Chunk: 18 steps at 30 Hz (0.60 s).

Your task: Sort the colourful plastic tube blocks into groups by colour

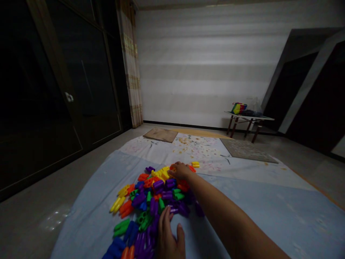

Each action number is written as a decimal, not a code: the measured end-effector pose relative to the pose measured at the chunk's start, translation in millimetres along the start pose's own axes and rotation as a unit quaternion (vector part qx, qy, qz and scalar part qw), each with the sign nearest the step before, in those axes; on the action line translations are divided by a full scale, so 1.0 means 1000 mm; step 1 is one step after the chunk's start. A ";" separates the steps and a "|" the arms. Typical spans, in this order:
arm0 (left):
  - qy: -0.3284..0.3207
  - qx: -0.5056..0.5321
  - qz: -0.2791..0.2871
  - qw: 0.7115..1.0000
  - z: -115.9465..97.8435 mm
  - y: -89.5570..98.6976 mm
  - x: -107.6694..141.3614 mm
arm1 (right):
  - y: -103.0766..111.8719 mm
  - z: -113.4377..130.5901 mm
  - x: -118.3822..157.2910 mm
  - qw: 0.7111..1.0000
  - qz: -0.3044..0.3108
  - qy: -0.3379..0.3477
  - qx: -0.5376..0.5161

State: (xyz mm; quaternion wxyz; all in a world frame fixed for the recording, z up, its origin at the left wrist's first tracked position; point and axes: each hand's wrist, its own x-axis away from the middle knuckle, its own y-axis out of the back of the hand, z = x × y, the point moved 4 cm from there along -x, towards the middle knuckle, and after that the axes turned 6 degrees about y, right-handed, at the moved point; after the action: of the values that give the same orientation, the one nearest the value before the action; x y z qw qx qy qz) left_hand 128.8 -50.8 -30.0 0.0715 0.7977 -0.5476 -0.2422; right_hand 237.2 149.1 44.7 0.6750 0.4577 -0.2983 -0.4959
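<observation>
A heap of small plastic tube-shaped toy pieces in purple, orange, yellow, green and blue spreads over the cloth in the head view. At its far side my right hand [181,170] reaches in with fingers bent down, among yellow pieces [163,173] and orange pieces [148,182]; what its fingertips grip is hidden. Close to me, my left hand [170,235] rests at the right side of the heap, thumb apart from the fingers. Its fingertips lie beside purple pieces [178,207] and a green piece [161,204]. Nothing shows in that hand.
A light blue cloth [256,205] and a white floral cloth [199,149] cover the surface. Two flat boards lie at the far side, a brown one [161,134] left and a grey patterned one [246,150] right. A small table [249,117] holding bags stands beyond.
</observation>
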 end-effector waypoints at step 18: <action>-0.078 -0.011 -0.061 0.995 -0.028 0.032 -0.003 | 0.003 0.073 0.102 0.949 0.149 0.200 -0.193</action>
State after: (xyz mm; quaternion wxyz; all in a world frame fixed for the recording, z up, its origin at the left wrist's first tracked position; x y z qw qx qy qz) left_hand 114.2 -64.5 7.9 0.0227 0.8073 -0.4994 -0.3137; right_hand 209.4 30.2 71.8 0.8624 0.3590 -0.1206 -0.3359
